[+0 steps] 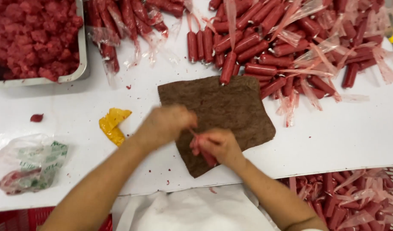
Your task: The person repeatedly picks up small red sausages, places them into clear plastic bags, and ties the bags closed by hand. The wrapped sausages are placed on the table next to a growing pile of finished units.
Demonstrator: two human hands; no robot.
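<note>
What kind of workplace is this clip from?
Probably a small food-packing bench for sausages. A metal tray of red minced meat, a pile of red sausages in clear plastic sleeves, and the right hand holding one over a brown cloth.

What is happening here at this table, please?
A person works at a white table with bare hands. The right hand holds a small red sausage-shaped piece in thin plastic, and the left hand pinches the plastic end at it, over a brown cloth. Behind lies a big pile of finished red sausages with loose plastic tails. A metal tray of red minced meat stands at the far left, and a yellow rag lies beside the cloth.
</note>
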